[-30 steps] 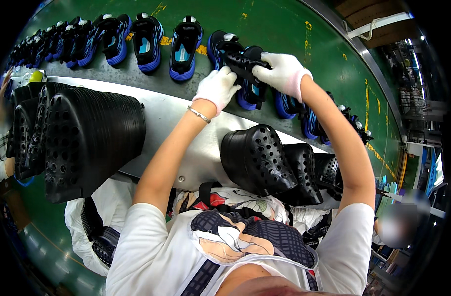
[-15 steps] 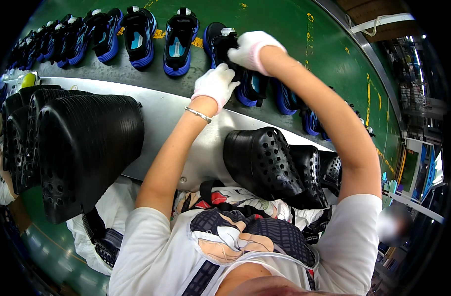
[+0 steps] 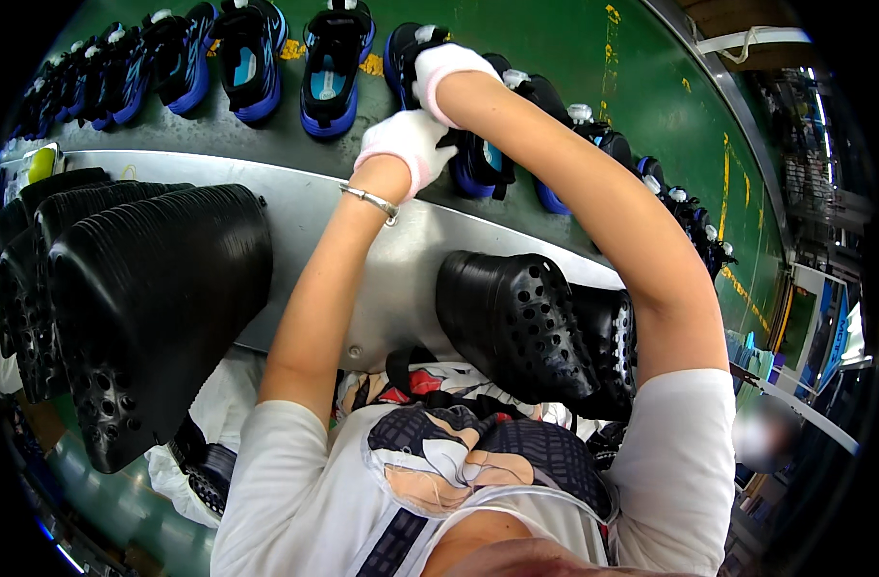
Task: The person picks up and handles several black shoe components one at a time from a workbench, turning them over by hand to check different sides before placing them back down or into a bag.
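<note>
Both my hands wear white gloves and meet at one black sneaker (image 3: pixel 398 60) with a blue sole in the row on the green belt. Over its opening, my right hand (image 3: pixel 449 75) is curled, its fingertips hidden behind the glove's back. My left hand (image 3: pixel 408 146) closes in at the heel end, thumb sticking out to the right, and covers much of that end. A sneaker (image 3: pixel 334 77) stands just to the left. Another sneaker (image 3: pixel 483 168) is partly hidden under my right forearm.
A metal ledge (image 3: pixel 334 279) runs along the near side of the belt (image 3: pixel 545 38). Nested black perforated clogs stand in a large stack (image 3: pixel 170 279) at left and a smaller stack (image 3: pixel 507 317) at right. More sneakers line the belt both ways. A blurred person (image 3: pixel 766 433) appears far right.
My hands have shifted left and slightly up in view, staying at the same sneaker. The sneaker row also appears farther left and higher. More sneakers show beyond my right forearm.
</note>
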A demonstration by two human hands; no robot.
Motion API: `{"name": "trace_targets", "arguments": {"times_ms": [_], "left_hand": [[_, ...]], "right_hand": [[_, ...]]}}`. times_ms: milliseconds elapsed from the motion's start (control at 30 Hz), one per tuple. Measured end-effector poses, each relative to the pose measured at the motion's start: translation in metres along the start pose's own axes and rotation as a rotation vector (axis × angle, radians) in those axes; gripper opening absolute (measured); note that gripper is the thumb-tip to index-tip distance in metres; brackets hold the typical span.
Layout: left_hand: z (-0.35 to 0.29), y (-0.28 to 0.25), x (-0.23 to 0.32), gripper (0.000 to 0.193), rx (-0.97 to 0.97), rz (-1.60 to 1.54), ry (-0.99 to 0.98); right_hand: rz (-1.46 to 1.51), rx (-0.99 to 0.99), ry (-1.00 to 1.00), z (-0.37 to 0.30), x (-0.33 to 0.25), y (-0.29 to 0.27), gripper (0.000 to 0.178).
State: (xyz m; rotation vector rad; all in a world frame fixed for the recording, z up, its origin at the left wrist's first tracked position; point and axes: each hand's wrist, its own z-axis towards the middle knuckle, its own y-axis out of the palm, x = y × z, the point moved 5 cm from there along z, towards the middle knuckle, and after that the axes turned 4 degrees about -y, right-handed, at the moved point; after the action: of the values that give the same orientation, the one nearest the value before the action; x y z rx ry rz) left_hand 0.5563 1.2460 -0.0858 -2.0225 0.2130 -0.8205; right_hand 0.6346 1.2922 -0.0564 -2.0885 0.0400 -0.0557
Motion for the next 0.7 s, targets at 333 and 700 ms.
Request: {"name": "trace_targets", "arguments": {"times_ms": [333, 700], "left_hand": [[0.009, 0.002, -0.003, 0.043, 0.030, 0.049, -0.015], [0.026, 0.010, -0.034, 0.046, 0.162, -0.063, 0.048]], "right_hand": [[0.074, 0.014, -0.066, 0.006, -0.002, 0.001, 0.036], [0.489, 0.528, -0.052, -0.247, 0.136, -0.040, 0.044]]}}
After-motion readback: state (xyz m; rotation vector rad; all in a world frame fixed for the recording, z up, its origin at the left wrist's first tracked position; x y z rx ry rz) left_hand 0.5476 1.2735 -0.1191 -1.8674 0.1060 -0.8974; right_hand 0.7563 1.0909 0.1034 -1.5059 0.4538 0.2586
